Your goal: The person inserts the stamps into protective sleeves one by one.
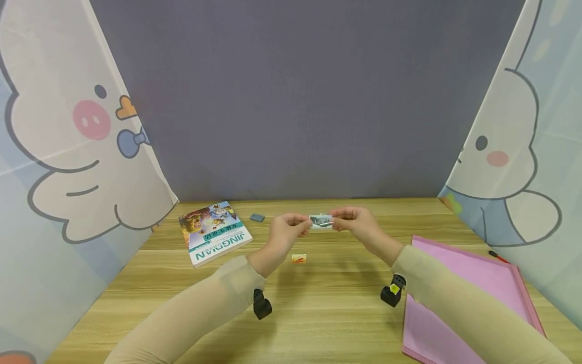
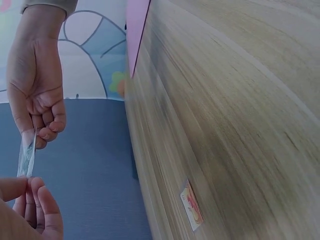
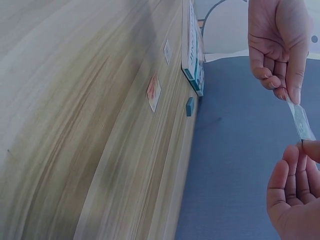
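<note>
Small packet (image 1: 321, 222) pinched at both ends, held taut above table (image 1: 318, 303), mid-centre. Left end gripped by left hand (image 1: 284, 233) betw. thumb & forefinger; right end likewise by right hand (image 1: 359, 225). Other fingers curled in.

Small orange card (image 1: 298, 258) lying on table just below hands. Book (image 1: 213, 232) & grey eraser (image 1: 256, 217) to left, apart. Pink folder (image 1: 468, 298) at right edge.
</note>
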A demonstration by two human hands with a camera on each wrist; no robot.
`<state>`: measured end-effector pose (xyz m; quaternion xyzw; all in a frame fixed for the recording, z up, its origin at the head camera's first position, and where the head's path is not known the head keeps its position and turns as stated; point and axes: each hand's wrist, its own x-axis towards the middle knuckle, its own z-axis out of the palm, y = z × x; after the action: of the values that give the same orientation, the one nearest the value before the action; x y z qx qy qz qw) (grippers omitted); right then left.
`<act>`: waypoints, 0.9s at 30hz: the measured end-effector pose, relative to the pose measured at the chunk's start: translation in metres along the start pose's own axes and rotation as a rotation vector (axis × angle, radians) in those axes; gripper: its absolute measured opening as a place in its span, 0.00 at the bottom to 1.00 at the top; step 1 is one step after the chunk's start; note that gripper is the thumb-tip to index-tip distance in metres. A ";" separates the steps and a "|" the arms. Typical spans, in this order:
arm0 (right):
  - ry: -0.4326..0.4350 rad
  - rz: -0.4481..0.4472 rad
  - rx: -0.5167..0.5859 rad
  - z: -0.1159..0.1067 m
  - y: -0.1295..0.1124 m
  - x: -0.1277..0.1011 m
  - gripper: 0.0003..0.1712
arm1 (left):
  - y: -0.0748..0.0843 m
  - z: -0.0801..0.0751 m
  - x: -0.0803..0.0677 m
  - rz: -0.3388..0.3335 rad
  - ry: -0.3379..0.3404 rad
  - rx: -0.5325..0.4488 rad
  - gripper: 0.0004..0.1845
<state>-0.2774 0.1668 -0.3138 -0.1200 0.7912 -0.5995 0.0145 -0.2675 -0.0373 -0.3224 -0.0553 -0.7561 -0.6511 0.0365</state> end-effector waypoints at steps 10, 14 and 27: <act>-0.077 -0.071 0.044 -0.004 0.003 -0.001 0.24 | -0.001 0.001 0.002 -0.014 -0.001 -0.006 0.07; -0.109 -0.092 0.049 -0.006 0.004 -0.001 0.27 | -0.001 0.001 0.003 -0.025 -0.001 -0.017 0.08; -0.097 -0.024 0.022 -0.008 0.012 -0.003 0.28 | -0.007 0.003 0.004 -0.002 -0.122 0.050 0.19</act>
<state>-0.2779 0.1780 -0.3228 -0.1584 0.7815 -0.6016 0.0472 -0.2726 -0.0348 -0.3294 -0.0934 -0.7730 -0.6274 -0.0090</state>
